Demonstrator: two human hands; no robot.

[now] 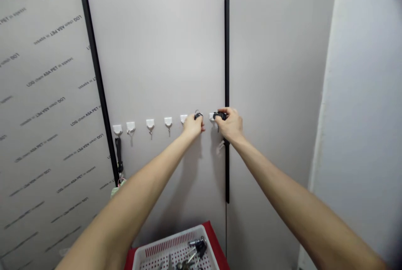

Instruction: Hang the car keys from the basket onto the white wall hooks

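A row of small white adhesive hooks (pixel 150 123) runs across the grey cabinet door (pixel 157 52). My left hand (pixel 193 126) is closed on a black key fob with a metal ring (pixel 197 115) at one hook. My right hand (pixel 230 124) is closed on another black key fob (pixel 220 115) at the rightmost hook, beside the vertical black door handle (pixel 226 73). Something pale dangles below my right hand; I cannot make it out. The leftmost hook (pixel 117 129) carries a black strap (pixel 119 154) with a pale tag at its end.
A white perforated basket (pixel 157 253) with several keys (pixel 194 251) sits on a red surface (pixel 216 240) at the bottom centre. A second slanted black handle (pixel 97 81) borders a film-covered panel (pixel 40 106) on the left. A plain wall (pixel 361 115) closes the right side.
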